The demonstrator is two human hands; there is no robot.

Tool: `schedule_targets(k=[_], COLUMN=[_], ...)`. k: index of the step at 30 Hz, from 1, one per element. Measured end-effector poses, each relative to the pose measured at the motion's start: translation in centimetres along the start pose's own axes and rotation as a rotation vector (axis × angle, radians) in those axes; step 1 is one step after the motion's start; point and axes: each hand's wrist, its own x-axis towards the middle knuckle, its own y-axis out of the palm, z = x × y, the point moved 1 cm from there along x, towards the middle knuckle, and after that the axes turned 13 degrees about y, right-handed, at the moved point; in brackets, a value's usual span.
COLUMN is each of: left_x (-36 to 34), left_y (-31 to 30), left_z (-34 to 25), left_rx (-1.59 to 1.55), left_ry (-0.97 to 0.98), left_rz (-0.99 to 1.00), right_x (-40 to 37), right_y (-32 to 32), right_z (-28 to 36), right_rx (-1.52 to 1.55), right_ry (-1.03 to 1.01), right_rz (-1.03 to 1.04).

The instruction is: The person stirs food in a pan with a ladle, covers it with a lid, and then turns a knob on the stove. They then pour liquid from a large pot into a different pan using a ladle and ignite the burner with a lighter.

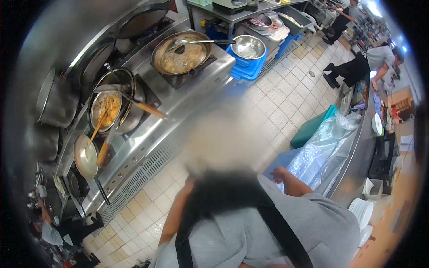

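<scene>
My right hand (279,174) hangs beside the right hip with its fingers apart, holding nothing. It is nearest to a blue bin (281,161) and a clear plastic liner (319,149). My left hand (189,184) is at the left edge of the black apron (223,190). A blur and the apron hide its fingers, so its state does not show. A pale blurred patch covers the middle of the view, in front of my body.
Left, a stove (143,120) bears a wok of bubbling oil (178,58), a pot with a food-filled strainer (107,107), long wooden handles and a frying pan (86,156). Right runs a counter (353,156) with stacked plates (361,212). Other people (380,58) stand farther off on the tiled floor.
</scene>
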Motion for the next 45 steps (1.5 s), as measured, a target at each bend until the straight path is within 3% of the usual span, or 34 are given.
schedule_targets(k=[3, 5, 6, 7, 8, 10, 13, 14, 16, 18, 19, 21, 23, 24, 25, 27, 28, 31, 34, 37, 38, 42, 45], left_x=[2.6, 4.6, 5.6, 6.9, 7.9, 10.8, 15.8, 17.0, 19.5, 23.0, 19.2, 20.7, 21.8, 22.7, 23.9, 26.7, 27.4, 28.4, 32.4, 32.7, 32.7, 32.5, 29.7], left_y=[-0.8, -1.2, -1.4, -1.6, -1.8, -2.3, -3.3, -3.9, -4.3, -4.4, -7.9, -8.4, -7.9, -8.0, -8.2, -7.8, -7.3, -6.6, -3.4, -0.3, 0.7, 3.6, 4.6], left_z=[-2.0, -3.3, -3.9, -4.4, -4.6, -4.9, -4.3, -5.4, -4.9, -0.7, -14.3, -13.9, -12.2, -10.5, -8.7, -3.7, -2.6, -5.3, -3.4, -7.2, -8.6, -14.9, -22.1], left_rx=[0.031, 0.045, 0.052, 0.058, 0.057, 0.056, 0.144, 0.024, -0.109, 0.361, 0.109, 0.149, 0.171, 0.025, -0.115, -0.009, 0.093, 0.043, 0.246, 0.312, 0.321, 0.313, 0.297], left_ry=[0.034, 0.048, 0.059, 0.067, 0.073, 0.078, 0.135, 0.184, 0.233, 0.381, 0.121, 0.104, 0.077, 0.019, -0.035, 0.043, 0.122, 0.03, 0.023, -0.065, -0.095, -0.193, -0.214], left_rz=[0.109, 0.168, 0.195, 0.222, 0.244, 0.274, 0.313, 0.347, 0.381, 0.444, 0.477, 0.46, 0.442, 0.43, 0.412, 0.459, 0.506, 0.525, 0.616, 0.471, 0.419, 0.259, 0.168], right_x=[-2.8, 2.0, 3.9, 7.6, 1.4, 9.0, -2.4, -2.1, -1.7, -3.3, -1.2, 5.4, -1.2, -4.3, -3.7, -1.1, 4.6, 21.5, 20.7, 8.4, 2.5, 7.7, 9.0], right_y=[0.3, 1.8, 3.2, 5.2, 4.3, 7.6, 0.5, -0.9, -4.4, -6.4, -6.6, -6.3, -7.6, -8.3, -8.4, -7.4, -5.8, -2.2, -8.6, -20.4, -24.3, -32.1, -36.9], right_z=[2.3, 3.2, 3.8, 3.4, 6.7, 8.8, 10.4, 10.5, 9.3, 7.2, 5.3, 0.6, 3.5, 5.2, 5.1, 4.5, 2.0, -5.0, -5.4, -2.2, 1.7, -0.5, 0.8], right_rx=[0.013, -0.282, -0.193, -0.075, -0.046, -0.136, 0.002, 0.0, -0.589, -0.084, -0.083, 0.414, 0.366, 0.321, 0.32, 0.193, 0.206, 0.147, 0.116, 0.135, 0.206, 0.621, 0.485], right_ry=[0.054, -0.217, -0.384, -0.604, -0.505, -0.638, -0.492, -0.488, -0.556, -0.181, -0.178, 0.055, 0.082, 0.093, 0.093, -0.065, -0.084, -0.217, -0.167, -0.297, -0.111, 0.004, -0.123], right_rz=[-0.07, -0.152, -0.087, -0.191, -0.129, 0.017, 0.094, 0.089, -0.132, -0.136, -0.135, 0.023, -0.064, -0.152, -0.147, -0.264, -0.267, -0.335, -0.381, -0.387, -0.289, -0.189, -0.161])
